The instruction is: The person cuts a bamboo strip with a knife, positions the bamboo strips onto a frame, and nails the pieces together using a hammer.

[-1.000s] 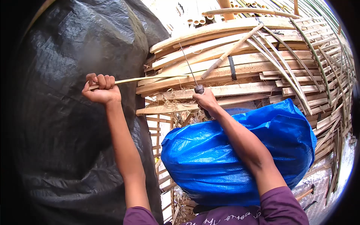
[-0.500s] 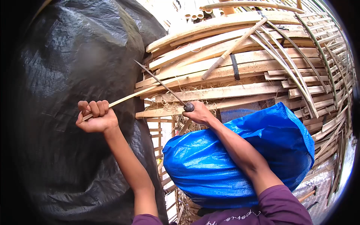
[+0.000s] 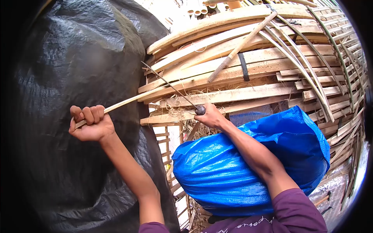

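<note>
My left hand [image 3: 92, 122] is closed around the near end of a pale bamboo strip [image 3: 126, 101]. The strip slants up to the right, and its far end lies over the stacked wood, where I cannot make out its tip. My right hand [image 3: 211, 116] grips a knife [image 3: 171, 86] by its dark, rounded handle. The knife's long, thin blade points up and left, crossing above the strip's far part; whether the two touch I cannot tell. Below my right forearm sits a blue tarp bundle [image 3: 221, 174].
Black plastic sheeting [image 3: 77, 167] covers a large mass at the left. Split wooden slats [image 3: 248, 72] are stacked ahead, with a loose stick [image 3: 243, 47] across them. At the right stands a lattice of thin strips [image 3: 345, 42]. Bamboo tubes [image 3: 198, 11] show at the back.
My left hand has moved left and slightly down with the bamboo strip. My right hand and the knife have shifted a little to the right. The view has moved slightly.
</note>
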`<state>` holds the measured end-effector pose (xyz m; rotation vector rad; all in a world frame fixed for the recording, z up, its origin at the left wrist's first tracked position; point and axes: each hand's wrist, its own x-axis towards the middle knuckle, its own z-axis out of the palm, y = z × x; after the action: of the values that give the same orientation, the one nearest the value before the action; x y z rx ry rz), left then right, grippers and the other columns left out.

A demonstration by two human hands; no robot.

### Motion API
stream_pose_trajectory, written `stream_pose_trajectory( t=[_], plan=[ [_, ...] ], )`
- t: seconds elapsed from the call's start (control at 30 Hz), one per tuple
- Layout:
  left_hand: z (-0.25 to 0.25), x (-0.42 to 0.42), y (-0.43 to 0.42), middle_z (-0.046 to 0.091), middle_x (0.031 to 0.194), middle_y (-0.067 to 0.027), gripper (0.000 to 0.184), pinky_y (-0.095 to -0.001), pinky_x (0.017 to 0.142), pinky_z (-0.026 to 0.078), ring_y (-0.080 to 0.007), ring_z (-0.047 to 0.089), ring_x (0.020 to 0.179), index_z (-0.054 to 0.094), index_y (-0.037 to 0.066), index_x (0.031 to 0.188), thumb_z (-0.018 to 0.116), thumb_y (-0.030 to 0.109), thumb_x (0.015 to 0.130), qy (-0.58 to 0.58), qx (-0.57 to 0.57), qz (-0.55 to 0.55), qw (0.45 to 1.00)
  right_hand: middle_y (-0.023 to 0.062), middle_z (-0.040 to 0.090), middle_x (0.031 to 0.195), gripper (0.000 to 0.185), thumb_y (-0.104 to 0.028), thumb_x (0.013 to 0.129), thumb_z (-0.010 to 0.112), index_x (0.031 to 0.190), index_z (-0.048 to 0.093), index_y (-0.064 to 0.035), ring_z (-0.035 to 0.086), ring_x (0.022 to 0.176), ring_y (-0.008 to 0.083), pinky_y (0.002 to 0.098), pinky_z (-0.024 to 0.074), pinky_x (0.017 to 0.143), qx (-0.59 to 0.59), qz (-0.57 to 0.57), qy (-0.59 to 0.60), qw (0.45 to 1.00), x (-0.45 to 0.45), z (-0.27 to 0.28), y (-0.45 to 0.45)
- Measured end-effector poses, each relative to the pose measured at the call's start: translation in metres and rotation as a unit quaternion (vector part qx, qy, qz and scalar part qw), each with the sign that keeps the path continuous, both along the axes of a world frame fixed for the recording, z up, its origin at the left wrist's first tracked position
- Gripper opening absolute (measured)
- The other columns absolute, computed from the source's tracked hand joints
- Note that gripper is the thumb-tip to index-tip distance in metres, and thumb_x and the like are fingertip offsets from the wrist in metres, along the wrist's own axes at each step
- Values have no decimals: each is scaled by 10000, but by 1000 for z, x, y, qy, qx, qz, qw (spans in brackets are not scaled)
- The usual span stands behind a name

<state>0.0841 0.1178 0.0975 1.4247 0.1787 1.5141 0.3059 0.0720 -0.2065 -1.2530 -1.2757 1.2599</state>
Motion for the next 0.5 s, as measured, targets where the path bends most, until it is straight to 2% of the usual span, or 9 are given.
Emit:
stream_pose_trajectory(
  t=[0.07, 0.13, 0.17, 0.2, 0.27, 0.33, 0.43, 0.47, 0.5],
  plan=[
    [1, -1, 2, 184, 455, 38, 227, -284, 414, 108, -68, 73, 419, 297, 145, 719, 410, 284, 859, -10, -3, 15, 1000, 72, 552, 539, 297, -219, 740, 691, 616, 556, 14, 519, 519, 133, 350, 439, 520, -41, -40, -40, 998, -5, -25, 3],
    [1, -1, 4, 187, 453, 38, 217, -283, 413, 107, -66, 72, 418, 313, 143, 731, 414, 287, 857, -8, -6, 21, 1000, 230, 664, 694, 349, -303, 721, 679, 736, 660, 45, 664, 660, 302, 420, 519, 663, -194, -78, -5, 978, 8, -34, -2],
    [3, 2, 3, 188, 452, 38, 209, -283, 413, 107, -64, 73, 418, 324, 140, 740, 414, 288, 857, -5, -7, 10, 1000, 221, 667, 693, 346, -300, 720, 680, 728, 663, 45, 667, 661, 278, 416, 518, 660, -189, -76, -38, 978, 15, -55, -1],
    [6, 7, 5, 188, 452, 38, 202, -282, 413, 107, -62, 74, 417, 334, 137, 749, 414, 290, 856, -1, -4, -5, 1000, 195, 651, 657, 338, -297, 721, 682, 700, 651, 38, 645, 636, 241, 415, 510, 634, -171, -80, -64, 980, 19, -52, -4],
    [8, 12, 7, 186, 452, 40, 188, -281, 414, 106, -60, 76, 417, 358, 133, 769, 415, 290, 854, 1, -2, -6, 1000, 177, 631, 629, 336, -298, 721, 686, 662, 627, 28, 619, 605, 244, 414, 501, 612, -173, -89, -21, 981, 11, -44, -8],
    [12, 16, 13, 189, 451, 41, 184, -277, 414, 109, -61, 80, 417, 375, 129, 781, 416, 292, 855, 5, -10, 27, 1000, 114, 597, 594, 334, -295, 730, 694, 618, 583, 0, 565, 572, 184, 387, 479, 584, -165, -76, 5, 983, 5, -39, -10],
    [15, 22, 13, 183, 453, 46, 181, -276, 411, 109, -62, 70, 418, 389, 127, 788, 424, 292, 854, 0, -14, 36, 999, 17, 518, 565, 258, -184, 781, 664, 630, 525, -28, 466, 548, 114, 352, 406, 529, -50, -41, 60, 996, -10, -28, -18],
    [14, 21, 13, 181, 454, 47, 183, -276, 410, 109, -62, 66, 417, 391, 127, 788, 427, 294, 854, -4, -13, 38, 999, 18, 519, 569, 266, -179, 778, 670, 631, 513, -23, 465, 554, 109, 350, 405, 525, -40, -46, 38, 997, -14, -31, -16],
    [14, 19, 15, 185, 454, 48, 190, -276, 410, 108, -63, 63, 415, 392, 125, 789, 432, 298, 857, 0, -13, 31, 999, 81, 565, 584, 278, -224, 757, 677, 648, 552, -2, 520, 563, 163, 374, 440, 557, -58, -43, 13, 997, -11, -31, -17]
  ],
)
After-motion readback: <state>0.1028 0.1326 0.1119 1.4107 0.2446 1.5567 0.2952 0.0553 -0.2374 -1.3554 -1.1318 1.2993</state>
